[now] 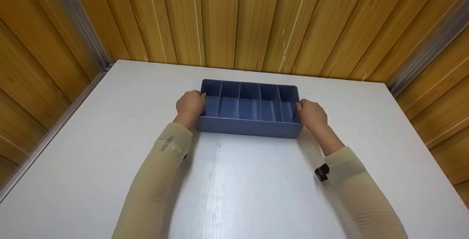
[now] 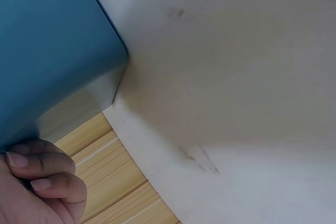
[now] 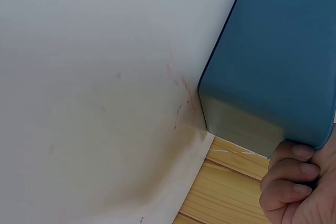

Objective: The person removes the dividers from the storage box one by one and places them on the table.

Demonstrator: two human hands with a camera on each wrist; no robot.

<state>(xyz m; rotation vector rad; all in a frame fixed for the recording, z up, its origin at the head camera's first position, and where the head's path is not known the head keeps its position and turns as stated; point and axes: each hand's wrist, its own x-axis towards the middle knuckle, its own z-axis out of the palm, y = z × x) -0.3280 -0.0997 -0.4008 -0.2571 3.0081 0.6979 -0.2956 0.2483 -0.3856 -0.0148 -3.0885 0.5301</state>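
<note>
A blue-grey organizer box (image 1: 249, 127) with thin dividers and several compartments lies lengthwise across the far half of the table. No items show inside its compartments. My left hand (image 1: 191, 104) grips the left end at the rim, thumb over the edge. At the opposite end, my right hand (image 1: 313, 113) holds the rim in the same way. In the left wrist view, curled fingers (image 2: 58, 182) sit against the end of the box (image 2: 52, 40). The right wrist view likewise has bent fingers (image 3: 286, 182) at the rim of the box (image 3: 268, 56).
The white table (image 1: 242, 187) carries faint marks and scuffs. Behind it stands a wood-panelled wall (image 1: 234, 22), with more panelling on both sides and metal posts (image 1: 78, 15) at the corners. A small black device (image 1: 322, 173) is on the right sleeve.
</note>
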